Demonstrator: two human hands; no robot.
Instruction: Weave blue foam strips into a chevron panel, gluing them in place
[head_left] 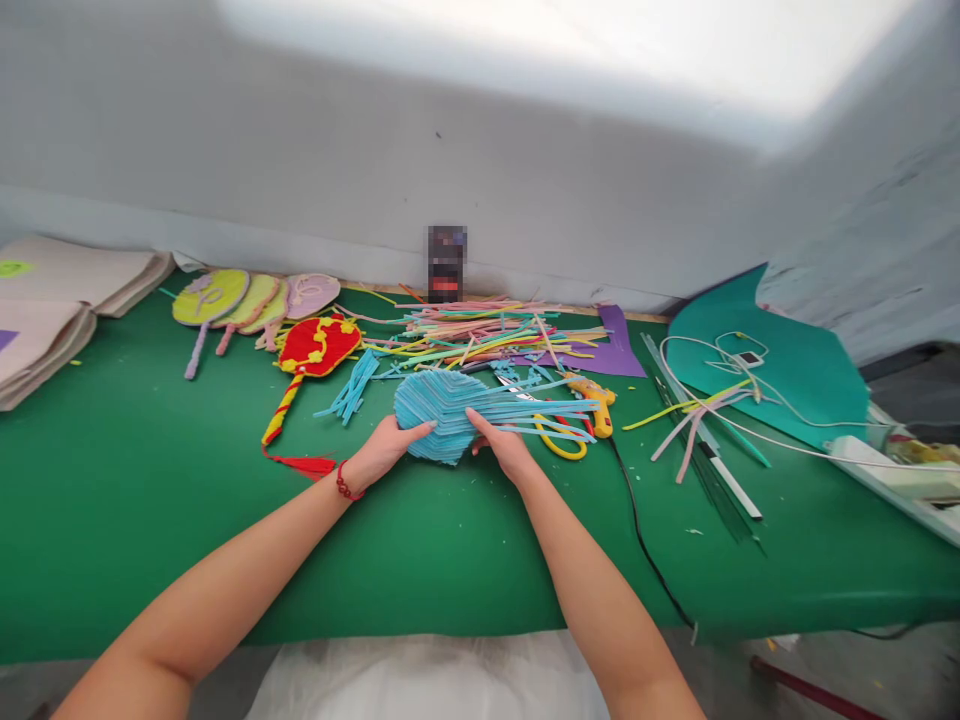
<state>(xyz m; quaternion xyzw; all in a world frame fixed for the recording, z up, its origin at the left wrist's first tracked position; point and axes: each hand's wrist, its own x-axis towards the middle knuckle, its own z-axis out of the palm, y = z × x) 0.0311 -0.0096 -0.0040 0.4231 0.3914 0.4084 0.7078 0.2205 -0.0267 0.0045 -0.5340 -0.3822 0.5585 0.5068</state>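
Between my two hands is a blue pipe-cleaner panel (433,400), rounded on its left, with long loose stems trailing off to the right. My left hand (390,445) grips its left lower edge, thumb on top. At the point where the loose stems leave the panel, my right hand (502,445) holds it with the thumb on the face and fingers underneath. Just beyond my right hand lie yellow-handled scissors (564,440) and a yellow glue gun (598,400). Short blue pipe-cleaner pieces (352,385) lie beyond my left hand.
A pile of coloured pipe cleaners (480,330) lies at the back. To the left are a red fan (319,348) with a tassel and several pastel fans (217,297). A teal sheet (787,370), a white cable (787,415) and stacked paper (82,275) occupy the sides.
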